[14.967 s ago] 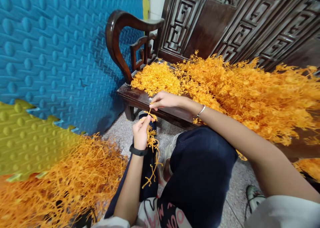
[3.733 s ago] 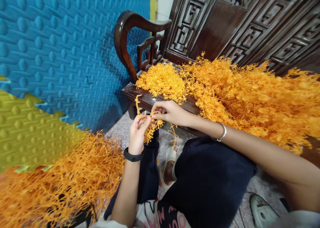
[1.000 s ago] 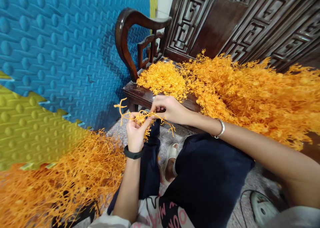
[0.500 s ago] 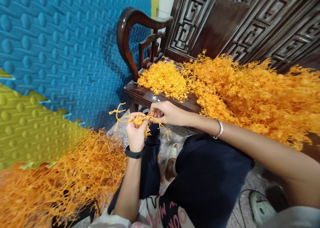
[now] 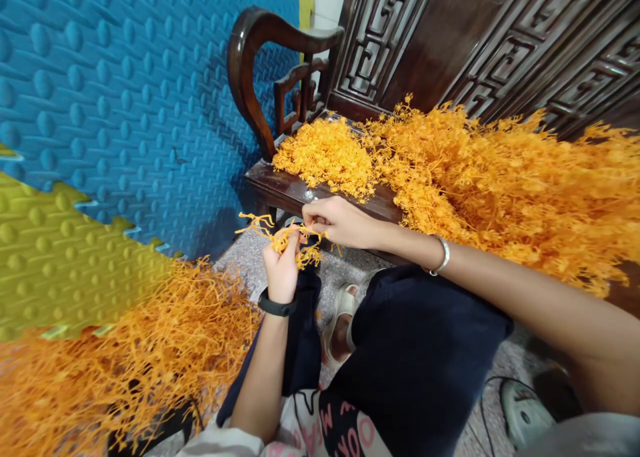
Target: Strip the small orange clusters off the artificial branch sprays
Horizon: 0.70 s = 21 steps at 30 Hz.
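Observation:
My left hand (image 5: 281, 265) pinches a small orange branched sprig (image 5: 260, 225), whose thin stems stick out to the left past the thumb. Small orange clusters hang below the fingers. Close beside it, my right hand (image 5: 336, 221) has its thumb and fingertips pressed together on the right end of the same sprig. Its curled fingers partly hide the spot they grip. Both hands are above the speckled floor, just in front of the bench seat.
A dark carved wooden bench (image 5: 280, 187) carries a heap of small orange pieces (image 5: 327, 155) and a large bushy orange pile (image 5: 480, 177). Long orange stems (image 5: 180, 330) lie at lower left by a blue and yellow foam mat (image 5: 125, 123). A pale device (image 5: 525, 417) with a cord sits lower right.
My left hand has moved right and slightly up, closer to my right hand. The sprig's left-hand stems have shifted right with it. The right hand stays nearly in place.

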Each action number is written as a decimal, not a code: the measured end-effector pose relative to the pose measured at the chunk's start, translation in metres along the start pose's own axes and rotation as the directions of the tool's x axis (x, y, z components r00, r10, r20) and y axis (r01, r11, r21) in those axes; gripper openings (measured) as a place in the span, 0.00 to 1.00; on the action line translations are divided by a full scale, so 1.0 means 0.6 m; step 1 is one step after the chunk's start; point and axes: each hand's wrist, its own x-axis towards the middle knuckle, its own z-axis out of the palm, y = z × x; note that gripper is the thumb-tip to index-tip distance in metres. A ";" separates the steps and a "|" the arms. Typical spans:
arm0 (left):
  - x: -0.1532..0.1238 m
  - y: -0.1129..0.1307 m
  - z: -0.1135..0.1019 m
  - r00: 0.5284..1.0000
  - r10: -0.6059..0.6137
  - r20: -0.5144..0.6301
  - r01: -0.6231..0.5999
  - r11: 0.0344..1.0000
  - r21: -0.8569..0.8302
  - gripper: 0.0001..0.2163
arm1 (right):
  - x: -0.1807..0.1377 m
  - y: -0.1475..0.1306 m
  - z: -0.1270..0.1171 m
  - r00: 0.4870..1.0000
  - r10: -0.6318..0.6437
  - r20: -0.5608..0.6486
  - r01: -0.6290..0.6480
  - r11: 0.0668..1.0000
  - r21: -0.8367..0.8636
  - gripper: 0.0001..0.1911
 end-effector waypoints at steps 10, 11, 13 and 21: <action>0.000 0.001 0.000 0.986 -0.008 -0.168 0.000 0.999 -0.050 0.13 | 0.015 0.088 -0.073 0.747 0.295 -0.595 -0.305 0.948 0.087 0.09; 0.004 0.004 -0.005 0.978 -0.006 -0.210 -0.009 0.997 -0.071 0.13 | 0.011 0.111 -0.086 0.652 0.349 -0.673 -0.352 0.926 0.140 0.07; 0.012 0.008 -0.012 0.967 -0.032 -0.253 -0.001 0.992 -0.128 0.12 | 0.001 0.152 -0.100 0.616 0.354 -0.704 -0.384 0.915 0.125 0.05; 0.016 0.007 -0.005 0.940 -0.294 0.171 0.331 0.908 -0.257 0.15 | 0.007 0.206 -0.066 0.513 0.534 -0.672 -0.402 0.841 0.362 0.13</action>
